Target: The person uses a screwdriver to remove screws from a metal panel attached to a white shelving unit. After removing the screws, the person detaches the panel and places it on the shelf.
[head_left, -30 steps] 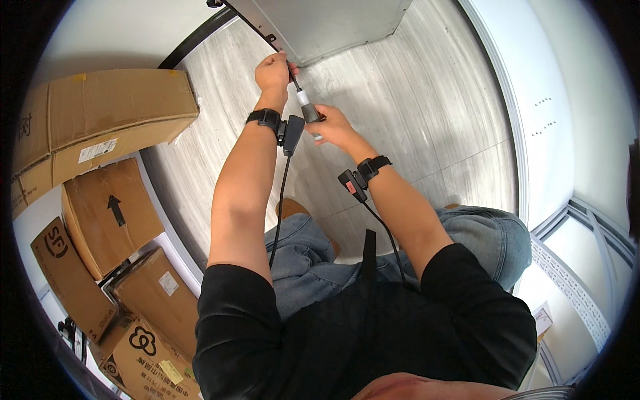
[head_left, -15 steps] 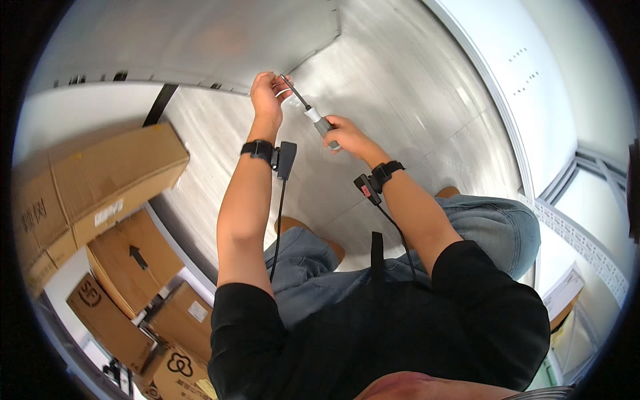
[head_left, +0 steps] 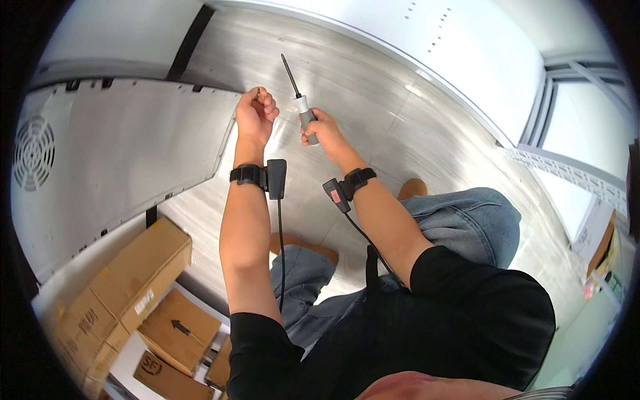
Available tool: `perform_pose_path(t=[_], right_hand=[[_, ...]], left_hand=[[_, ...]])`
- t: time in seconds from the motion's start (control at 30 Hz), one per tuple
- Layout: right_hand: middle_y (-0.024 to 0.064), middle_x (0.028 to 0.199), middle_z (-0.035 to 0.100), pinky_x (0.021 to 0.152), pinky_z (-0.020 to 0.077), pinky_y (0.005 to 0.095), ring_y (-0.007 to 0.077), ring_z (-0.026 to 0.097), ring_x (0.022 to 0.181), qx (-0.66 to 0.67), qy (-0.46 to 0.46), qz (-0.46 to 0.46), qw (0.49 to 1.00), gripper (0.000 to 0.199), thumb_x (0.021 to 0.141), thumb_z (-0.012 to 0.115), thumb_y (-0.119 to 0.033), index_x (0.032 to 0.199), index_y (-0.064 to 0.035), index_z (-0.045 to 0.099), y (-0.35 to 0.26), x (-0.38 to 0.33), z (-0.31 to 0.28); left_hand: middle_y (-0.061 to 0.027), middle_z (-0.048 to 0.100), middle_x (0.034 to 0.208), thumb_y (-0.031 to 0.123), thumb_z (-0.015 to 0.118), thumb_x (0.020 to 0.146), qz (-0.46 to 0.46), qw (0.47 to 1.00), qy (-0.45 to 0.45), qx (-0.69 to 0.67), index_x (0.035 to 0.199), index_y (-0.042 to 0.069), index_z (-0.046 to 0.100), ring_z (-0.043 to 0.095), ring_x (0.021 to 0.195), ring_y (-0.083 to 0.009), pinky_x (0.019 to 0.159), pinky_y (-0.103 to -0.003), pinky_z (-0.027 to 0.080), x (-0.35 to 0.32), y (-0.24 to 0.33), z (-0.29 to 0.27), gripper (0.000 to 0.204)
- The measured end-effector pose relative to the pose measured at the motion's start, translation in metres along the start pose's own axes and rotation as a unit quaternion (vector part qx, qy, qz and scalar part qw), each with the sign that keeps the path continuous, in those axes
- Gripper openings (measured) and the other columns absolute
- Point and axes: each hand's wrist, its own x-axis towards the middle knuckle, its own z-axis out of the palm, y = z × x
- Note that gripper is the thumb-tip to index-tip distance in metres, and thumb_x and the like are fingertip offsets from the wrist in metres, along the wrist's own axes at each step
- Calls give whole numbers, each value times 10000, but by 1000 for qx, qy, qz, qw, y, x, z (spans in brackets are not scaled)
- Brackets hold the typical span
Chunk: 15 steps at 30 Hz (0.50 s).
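Currently we've got the screwdriver (head_left: pixel 308 119) in our right hand (head_left: pixel 327 131), fingers wrapped round the grey handle, shaft angled up and slightly left, tip clear of the panel (head_left: pixel 133 143). It's over the floor (head_left: pixel 373 93), just right of our left hand (head_left: pixel 255 120). That one is curled at the panel's right edge, fingertips bunched; can't tell whether we're pinching something small. Panel is grey, round vent (head_left: pixel 34 153) at its left end. We're wearing a black strap (head_left: pixel 248 175) on each wrist. Cartons (head_left: pixel 143 267) sit lower left.
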Motion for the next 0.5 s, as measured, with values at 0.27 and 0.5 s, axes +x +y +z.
perform_pose_path(t=[0.27, 0.5], right_hand=[[68, 725, 481, 555, 432, 323, 165, 498, 604, 38, 104, -32, 993, 260, 694, 527, -21, 952, 9, 510, -29, -12, -83], [83, 744, 517, 591, 468, 325, 172, 527, 616, 49, 160, -64, 984, 333, 701, 470, -15, 1028, 19, 521, -44, -24, -122]], left_hand=[[-26, 554, 752, 89, 535, 879, -41, 991, -98, 79, 971, 19, 566, 494, 655, -115, 600, -249, 426, 65, -50, 82, 120], [-34, 548, 793, 77, 505, 923, -72, 980, -153, 108, 1021, -1, 567, 496, 693, -109, 609, -237, 436, 100, -91, 141, 140]])
